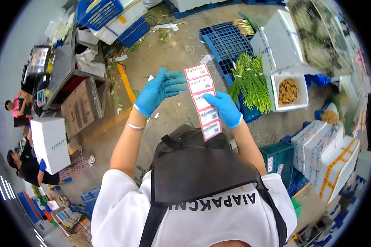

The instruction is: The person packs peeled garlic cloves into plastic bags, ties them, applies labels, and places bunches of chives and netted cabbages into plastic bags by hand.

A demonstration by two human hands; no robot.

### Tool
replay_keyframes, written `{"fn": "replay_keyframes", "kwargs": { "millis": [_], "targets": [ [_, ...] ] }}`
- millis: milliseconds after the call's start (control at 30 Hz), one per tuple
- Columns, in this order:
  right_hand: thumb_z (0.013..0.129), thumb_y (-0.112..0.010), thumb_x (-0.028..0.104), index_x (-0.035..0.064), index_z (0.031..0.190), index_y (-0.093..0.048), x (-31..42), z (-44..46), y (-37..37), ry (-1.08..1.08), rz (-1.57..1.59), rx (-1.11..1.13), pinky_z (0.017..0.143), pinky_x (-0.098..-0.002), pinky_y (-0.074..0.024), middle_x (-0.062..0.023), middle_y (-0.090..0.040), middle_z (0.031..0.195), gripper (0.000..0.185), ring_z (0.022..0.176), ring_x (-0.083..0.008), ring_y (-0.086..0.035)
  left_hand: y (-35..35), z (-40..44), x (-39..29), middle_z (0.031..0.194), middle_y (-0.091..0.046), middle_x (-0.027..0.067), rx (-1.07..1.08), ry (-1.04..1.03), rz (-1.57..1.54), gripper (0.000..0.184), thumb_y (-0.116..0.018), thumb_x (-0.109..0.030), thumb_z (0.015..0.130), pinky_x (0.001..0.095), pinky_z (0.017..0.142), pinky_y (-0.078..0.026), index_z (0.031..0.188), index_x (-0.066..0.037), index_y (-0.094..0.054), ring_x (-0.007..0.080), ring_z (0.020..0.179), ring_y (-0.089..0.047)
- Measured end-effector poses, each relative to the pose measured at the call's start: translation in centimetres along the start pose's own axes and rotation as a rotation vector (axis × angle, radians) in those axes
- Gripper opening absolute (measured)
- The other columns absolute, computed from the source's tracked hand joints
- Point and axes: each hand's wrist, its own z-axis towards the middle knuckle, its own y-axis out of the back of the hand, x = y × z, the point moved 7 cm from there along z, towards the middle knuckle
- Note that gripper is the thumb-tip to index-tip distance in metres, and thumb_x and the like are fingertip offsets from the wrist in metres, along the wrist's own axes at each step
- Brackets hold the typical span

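Note:
A strip of several red-bordered labels (202, 85) with barcodes hangs in front of my body. My right hand (225, 108), in a blue glove, pinches its right edge near the middle, thumb lying across one label. To the left of the strip, my left hand (158, 91), also blue-gloved, is spread with its fingers pointing at the labels and nothing in it. A small gap seems to part those fingertips from the strip. Beyond my right hand lie bundles of long green stalks (253, 82), beside a white foam box (305, 108) of ginger-like roots (288, 91).
A blue plastic pallet (224, 43) lies ahead. At the right stand white foam boxes (338, 164) and a dark green crate (278, 158). On the left are a metal table (64, 61) with a screen (40, 56) and a person (27, 160) carrying a white foam box (51, 144).

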Motion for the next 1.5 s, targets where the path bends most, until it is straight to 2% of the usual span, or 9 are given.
{"fn": "replay_keyframes", "kwargs": {
  "millis": [133, 233, 267, 367, 400, 667, 1033, 1200, 1500],
  "targets": [
    [0.094, -0.060, 0.021, -0.0017, 0.113, -0.062, -0.9, 8.6, -9.2, -0.094, -0.023, 0.125, 0.069, -0.0259, -0.0541, -0.0068, -0.068, 0.097, 0.030, 0.079, -0.0110, -0.065, 10.3, -3.1, 1.1, 0.121, -0.060, 0.0160, -0.203, 0.152, -0.080, 0.077, -0.039, -0.064, 0.093, 0.0322, 0.091, -0.047, 0.131, 0.002, -0.048, 0.0228, 0.109, -0.059],
    [0.094, -0.060, 0.022, -0.0020, 0.115, -0.061, -0.5, 12.9, -13.6, -0.122, -0.085, 0.181, 0.072, -0.0263, -0.0545, -0.0074, -0.067, 0.100, 0.032, 0.083, -0.0119, -0.066, 14.5, -2.6, 2.1, 0.120, -0.059, 0.0175, -0.173, 0.171, -0.202, 0.077, -0.040, -0.063, 0.093, 0.0325, 0.091, -0.047, 0.131, 0.003, -0.048, 0.0241, 0.109, -0.059],
    [0.094, -0.059, 0.022, -0.0021, 0.119, -0.060, -0.9, 14.9, -14.5, -0.140, -0.145, 0.228, 0.073, -0.0267, -0.0545, -0.0075, -0.067, 0.103, 0.034, 0.085, -0.0124, -0.066, 15.7, -2.1, 1.1, 0.114, -0.062, 0.0132, -0.184, 0.097, -0.316, 0.063, -0.050, -0.052, 0.094, 0.0306, 0.087, -0.048, 0.126, 0.002, -0.053, 0.0202, 0.103, -0.061],
    [0.095, -0.059, 0.022, -0.0029, 0.119, -0.059, -1.0, 19.9, -17.8, -0.247, -0.230, 0.270, 0.075, -0.0265, -0.0541, -0.0074, -0.067, 0.104, 0.035, 0.087, -0.0122, -0.066, 22.3, 0.1, -2.4, 0.101, -0.066, 0.0045, -0.357, -0.070, -0.094, 0.041, -0.060, -0.038, 0.091, 0.0270, 0.077, -0.049, 0.115, -0.005, -0.061, 0.0113, 0.086, -0.061],
    [0.095, -0.058, 0.022, -0.0026, 0.119, -0.060, -0.8, 21.5, -18.6, -0.239, -0.201, 0.281, 0.076, -0.0262, -0.0535, -0.0070, -0.067, 0.104, 0.035, 0.087, -0.0119, -0.065, 24.2, 0.9, -3.5, 0.090, -0.066, -0.0007, -0.418, -0.079, -0.121, 0.026, -0.063, -0.025, 0.088, 0.0237, 0.069, -0.047, 0.108, -0.007, -0.066, 0.0073, 0.077, -0.058],
    [0.094, -0.058, 0.030, 0.0020, 0.118, -0.062, 2.7, 39.2, -26.2, -0.268, -0.446, 0.389, 0.064, -0.0218, -0.0497, -0.0036, -0.067, 0.091, 0.037, 0.074, -0.0076, -0.063, 41.7, 4.7, -17.0, 0.085, -0.067, -0.0005, -0.712, -0.216, -0.075, 0.016, -0.063, -0.022, 0.091, 0.0209, 0.063, -0.045, 0.098, -0.008, -0.067, 0.0064, 0.069, -0.060],
    [0.091, -0.063, 0.024, 0.0015, 0.106, -0.067, 2.0, 60.3, -44.2, -0.314, -0.681, 0.596, 0.060, -0.0232, -0.0526, -0.0028, -0.068, 0.083, 0.027, 0.068, -0.0077, -0.063, 65.6, 1.5, -26.4, 0.095, -0.069, 0.0045, -0.875, -0.377, -0.297, 0.025, -0.061, -0.023, 0.091, 0.0236, 0.069, -0.049, 0.107, -0.004, -0.065, 0.0104, 0.079, -0.064],
    [0.090, -0.064, 0.023, 0.0023, 0.106, -0.067, -0.6, 68.1, -52.6, -0.315, -0.637, 0.561, 0.058, -0.0207, -0.0459, 0.0002, -0.067, 0.081, 0.027, 0.066, -0.0054, -0.058, 76.5, 0.2, -30.7, 0.093, -0.068, 0.0043, -0.871, -0.398, -0.327, 0.029, -0.062, -0.026, 0.089, 0.0260, 0.069, -0.049, 0.107, -0.003, -0.065, 0.0124, 0.077, -0.063],
    [0.092, -0.062, 0.026, 0.0073, 0.129, -0.055, -1.4, 78.4, -67.6, -0.312, -0.664, 0.596, 0.076, -0.0250, -0.0508, -0.0047, -0.065, 0.106, 0.042, 0.082, -0.0100, -0.063, 96.4, -5.7, -34.3, 0.091, -0.066, 0.0036, -1.109, -0.350, -0.350, 0.032, -0.065, -0.025, 0.087, 0.0257, 0.069, -0.049, 0.109, -0.002, -0.065, 0.0132, 0.076, -0.061]
  ]
}}
